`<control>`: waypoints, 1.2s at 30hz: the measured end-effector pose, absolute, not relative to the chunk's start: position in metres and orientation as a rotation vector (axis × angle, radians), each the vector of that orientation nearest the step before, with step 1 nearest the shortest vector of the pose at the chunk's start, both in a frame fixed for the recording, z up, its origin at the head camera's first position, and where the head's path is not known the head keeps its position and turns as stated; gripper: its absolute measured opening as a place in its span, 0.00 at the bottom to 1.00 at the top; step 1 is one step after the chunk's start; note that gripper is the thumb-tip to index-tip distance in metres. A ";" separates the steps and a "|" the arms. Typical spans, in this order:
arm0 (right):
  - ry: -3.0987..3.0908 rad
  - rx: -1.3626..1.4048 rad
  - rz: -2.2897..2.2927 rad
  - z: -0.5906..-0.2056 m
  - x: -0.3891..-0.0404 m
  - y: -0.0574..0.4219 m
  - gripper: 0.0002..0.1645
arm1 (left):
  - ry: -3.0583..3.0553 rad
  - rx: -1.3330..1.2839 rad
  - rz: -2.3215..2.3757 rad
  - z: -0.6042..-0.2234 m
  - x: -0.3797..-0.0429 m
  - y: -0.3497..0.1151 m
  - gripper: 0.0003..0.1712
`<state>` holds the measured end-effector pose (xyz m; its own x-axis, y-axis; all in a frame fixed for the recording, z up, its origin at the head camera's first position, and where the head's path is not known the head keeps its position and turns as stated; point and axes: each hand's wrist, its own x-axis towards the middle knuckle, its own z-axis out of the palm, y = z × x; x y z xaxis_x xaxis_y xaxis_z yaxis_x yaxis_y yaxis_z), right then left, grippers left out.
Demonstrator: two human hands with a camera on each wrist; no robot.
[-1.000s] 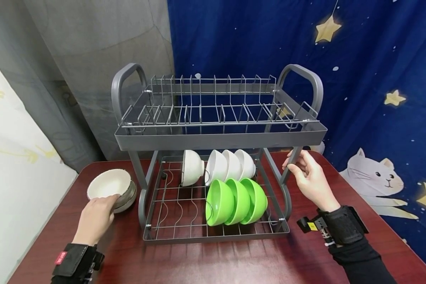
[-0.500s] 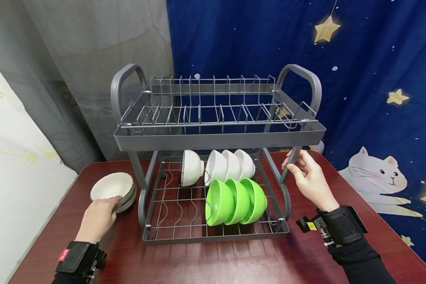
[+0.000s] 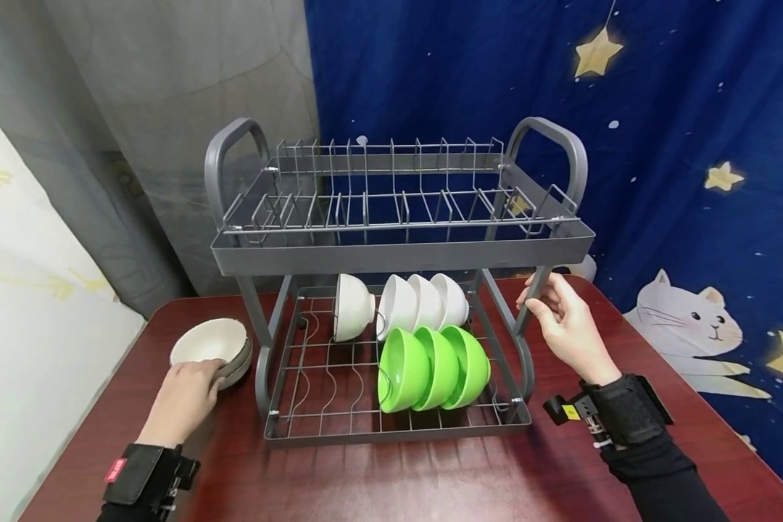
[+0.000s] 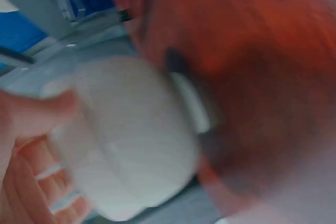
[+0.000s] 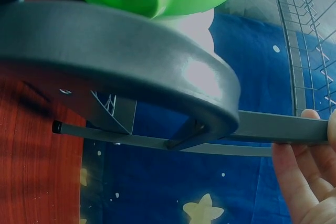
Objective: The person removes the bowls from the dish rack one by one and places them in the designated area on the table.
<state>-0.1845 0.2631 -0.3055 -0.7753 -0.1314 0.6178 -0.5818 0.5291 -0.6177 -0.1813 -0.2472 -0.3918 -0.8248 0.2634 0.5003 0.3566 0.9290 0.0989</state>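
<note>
With the rack as your dial's centre, the navy star-print curtain [image 3: 444, 72] spans 12 to 3 o'clock behind it, and the grey curtain [image 3: 170, 87] fills about 10 to 12. Below them is the reddish-brown table [image 3: 339, 478], carrying the two-tier grey metal dish rack [image 3: 404, 255].

Your right hand [image 3: 568, 333], between 3 and 4 o'clock, pinches the front right upright [image 5: 283, 128], fingers behind it and thumb across. It hasn't shifted over the last second, so I'd judge it is steadying the frame.

Your left hand [image 3: 185, 399], at 8 o'clock, pinches the near rim of the upper cream bowl [image 3: 207, 339], between 8 and 9. Your left wrist view is blurred, so I can't tell whether that grip also takes in the lower bowl [image 3: 238, 370] beneath it. What's new is small: the upper bowl has slid slightly towards the rack and now sits more squarely over the lower one. I'd read the stack as in hand but not yet off the table.

On the lower tier, three green bowls [image 3: 438, 370] lean at its 3 to 4 o'clock, three white bowls [image 3: 427, 304] at 1, and a single cream bowl [image 3: 354, 308] between 10 and 11.

Your left wristband [image 3: 133, 475] has a red tag [image 3: 114, 470], your right-wrist device a yellow label [image 3: 570, 412]; lettering on either is too small to read.
</note>
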 end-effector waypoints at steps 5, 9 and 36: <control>-2.267 0.581 1.181 -0.306 -0.185 0.263 0.14 | -2.323 -0.393 -0.454 -0.361 -0.153 -0.223 0.17; -2.263 0.578 1.180 -0.305 -0.183 0.264 0.14 | -1.975 -0.514 -0.772 -0.334 -0.123 -0.180 0.11; -2.266 0.590 1.189 -0.305 -0.185 0.264 0.16 | -2.511 -0.049 -1.349 -0.312 -0.223 -0.063 0.33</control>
